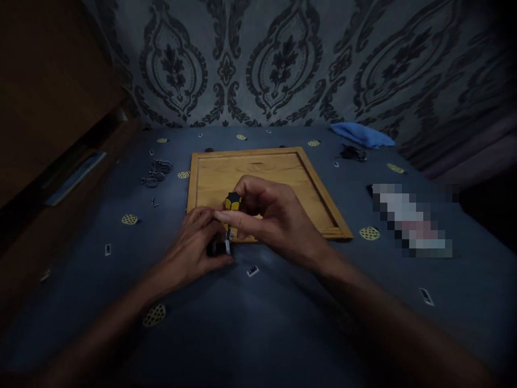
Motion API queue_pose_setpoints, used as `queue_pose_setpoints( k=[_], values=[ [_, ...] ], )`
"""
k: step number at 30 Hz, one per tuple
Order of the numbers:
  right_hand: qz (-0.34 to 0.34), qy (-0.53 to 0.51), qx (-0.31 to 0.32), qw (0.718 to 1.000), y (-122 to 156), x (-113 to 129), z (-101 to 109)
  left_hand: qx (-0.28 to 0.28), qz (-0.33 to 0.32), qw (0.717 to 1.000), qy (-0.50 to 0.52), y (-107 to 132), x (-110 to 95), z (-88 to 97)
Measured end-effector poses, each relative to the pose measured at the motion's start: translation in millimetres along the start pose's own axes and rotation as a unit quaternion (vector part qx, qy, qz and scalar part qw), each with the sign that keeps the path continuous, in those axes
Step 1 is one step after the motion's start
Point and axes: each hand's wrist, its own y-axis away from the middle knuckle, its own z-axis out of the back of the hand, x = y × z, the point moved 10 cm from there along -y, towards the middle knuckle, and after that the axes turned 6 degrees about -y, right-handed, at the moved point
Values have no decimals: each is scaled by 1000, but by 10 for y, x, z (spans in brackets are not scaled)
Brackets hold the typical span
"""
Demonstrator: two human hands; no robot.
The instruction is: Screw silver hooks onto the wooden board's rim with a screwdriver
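My right hand (274,215) grips a small yellow and black screwdriver (232,207), held upright with its tip pointing down. My left hand (197,242) is closed around a small dark object (218,248) right under the tip; I cannot make out what it is. Both hands hover at the near edge of a flat wooden tray (258,161) that lies on a dark blue patterned cloth (258,323).
Metal rings or hooks (155,172) lie to the left of the tray. A blue cloth (361,134) and a small dark item (353,153) sit at the back right. Small white tags (252,271) are scattered around. A wooden cabinet (48,108) stands on the left.
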Motion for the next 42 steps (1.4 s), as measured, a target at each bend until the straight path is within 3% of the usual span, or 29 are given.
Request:
queue_pose_setpoints(
  k=[8, 13, 16, 25, 27, 31, 34, 38, 42],
  values=[
    [-8, -56, 103, 993, -4, 21, -87, -11, -8, 1000, -15, 9, -18, 16],
    [60, 15, 15, 998, -12, 84, 6, -12, 2, 1000, -13, 23, 2, 13],
    [74, 32, 2, 997, -8, 94, 16, -23, -3, 1000, -7, 27, 3, 18],
    [47, -11, 142, 989, 27, 75, -83, -4, 3, 1000, -11, -6, -21, 36],
    [64, -2, 122, 990, 19, 74, -68, -2, 11, 1000, -15, -2, -7, 38],
    [121, 52, 10, 991, 21, 130, 35, -6, 7, 1000, -10, 16, 2, 20],
    [99, 56, -3, 994, 26, 91, 18, -9, 4, 1000, -11, 19, 1, 13],
    [52, 16, 47, 997, 13, 38, 1, -4, 9, 1000, -24, 11, 1, 13],
    [22, -45, 157, 986, 29, 14, -102, -7, 15, 1000, -18, 12, 7, 17]
  ],
)
